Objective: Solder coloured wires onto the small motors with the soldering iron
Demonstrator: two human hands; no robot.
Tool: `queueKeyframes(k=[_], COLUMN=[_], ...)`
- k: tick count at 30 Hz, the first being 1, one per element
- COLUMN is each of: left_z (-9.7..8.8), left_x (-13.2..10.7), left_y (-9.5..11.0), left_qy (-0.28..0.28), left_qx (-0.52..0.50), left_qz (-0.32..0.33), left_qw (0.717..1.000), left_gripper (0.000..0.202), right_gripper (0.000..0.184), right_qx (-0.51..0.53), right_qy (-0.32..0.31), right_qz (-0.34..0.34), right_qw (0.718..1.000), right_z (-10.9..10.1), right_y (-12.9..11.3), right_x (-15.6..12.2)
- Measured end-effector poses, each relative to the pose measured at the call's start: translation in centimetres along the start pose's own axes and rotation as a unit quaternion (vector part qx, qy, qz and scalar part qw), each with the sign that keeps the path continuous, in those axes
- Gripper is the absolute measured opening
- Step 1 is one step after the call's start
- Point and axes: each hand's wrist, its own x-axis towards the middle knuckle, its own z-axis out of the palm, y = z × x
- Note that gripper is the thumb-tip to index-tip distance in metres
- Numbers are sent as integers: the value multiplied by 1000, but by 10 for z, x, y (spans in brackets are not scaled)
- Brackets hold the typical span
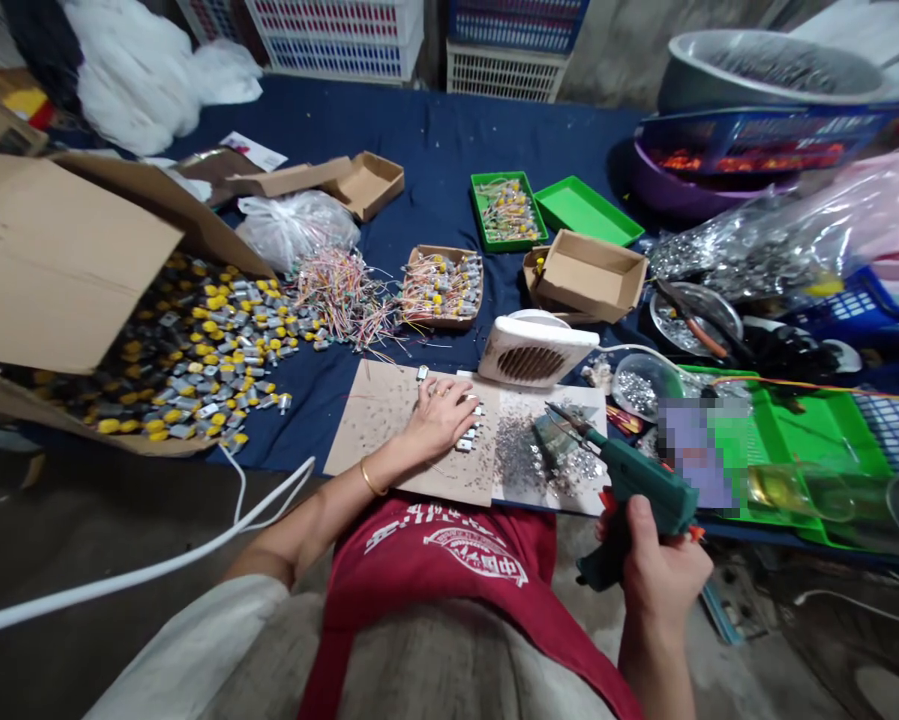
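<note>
Head view, looking down over a navy cloth-covered counter (434, 140). The person's right hand (663, 570) is closed in a full wrap around the handle of a green plastic hot-glue gun (633, 490), held above the near right edge of the work area. The gun's slim metal nozzle (561, 415) points far and left, over a white paper sheet strewn with silver flakes (520, 465). The left hand (441, 420) lies open and nearly flat on a brown cardboard sheet (378, 430), holding nothing, its fingertips against a short column of small silver-and-white components (465, 432). For work this small, a light, flat press seems best, steadying the parts without shifting them, with the hot nozzle kept clear of the fingers. Farther left, a heap of yellow-capped small motors (194, 350) spills from a tipped cardboard box (66, 260), beside a tangle of multicoloured thin wires (344, 300).
</note>
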Motion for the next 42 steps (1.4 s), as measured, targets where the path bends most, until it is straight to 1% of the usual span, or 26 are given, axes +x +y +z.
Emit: queueKeyframes(k=[3, 5, 6, 7, 9, 10, 11, 12, 14, 17, 19, 22, 24, 26, 28, 30, 34, 37, 39, 40, 42], left_z=[-2, -5, -7, -10, -17, -20, -23, -25, -27, -23, -17, -5, 4, 11, 14, 11, -7, -18, -20, -20, -18], left_x=[11, 14, 14, 13, 11, 10, 10, 10, 11, 10, 5, -6, -11, -12, -12, -12, -16, -21, -22, -21, -15], left_y=[-4, -14, -22, -31, -50, -59, -65, -70, -73, -69, -64, -62, -63, -63, -61, -57, -52, -63, -74, -79, -84], left_qy=[1, 6, 17, 33, 59, 61, 57, 49, 31, 19, 35, 85, 111, 121, 110, 85, 35, 11, -11, -18, -14], left_qx=[-9, -30, -40, -47, -54, -58, -62, -66, -71, -58, -28, 18, 29, 36, 55, 78, 86, 50, 16, 1, -28], left_qz=[-20, -45, -77, -123, -225, -261, -283, -290, -280, -254, -234, -190, -161, -139, -134, -139, -137, -105, -70, -59, -53], left_qw=[1000, 999, 996, 991, 971, 962, 956, 954, 957, 965, 971, 978, 980, 982, 983, 983, 986, 993, 997, 998, 998], left_gripper=[25, 22, 22, 22, 23, 23, 24, 26, 28, 18, 13, 19, 20, 25, 29, 33, 35, 41, 47, 45, 32], right_gripper=[66, 65, 65, 66, 67, 67, 66, 66, 66, 67, 66, 64, 64, 64, 66, 67, 69, 71, 70, 69, 68], right_qx=[-23, -27, -27, -26, -29, -34, -38, -41, -40, -27, -28, -38, -49, -57, -56, -48, -42, -45, -55, -59, -54], right_qy=[-1, 0, 4, 11, 27, 34, 35, 29, 8, -14, -11, -9, -16, -24, -30, -38, -36, -29, -27, -26, -25], right_qz=[-9, -16, -16, -13, -3, -1, -1, -1, 0, -1, -7, -14, -20, -24, -18, -9, 5, 11, 2, -5, -12], right_qw=[1000, 999, 1000, 1000, 999, 999, 999, 999, 999, 1000, 1000, 999, 998, 998, 998, 998, 998, 998, 998, 998, 998], right_z=[0, -1, -1, -2, -2, -2, -1, 0, 2, 2, 1, -1, -2, -1, 0, 2, 5, 5, 4, 4, 3], right_y=[3, 3, 3, 2, 0, -2, -3, -5, -6, -2, 3, 11, 14, 13, 10, 5, -2, -1, 2, 3, 3], right_x=[1, 1, 2, 2, 3, 3, 4, 4, 3, 2, 3, 6, 8, 9, 9, 7, 3, 4, 5, 5, 5])
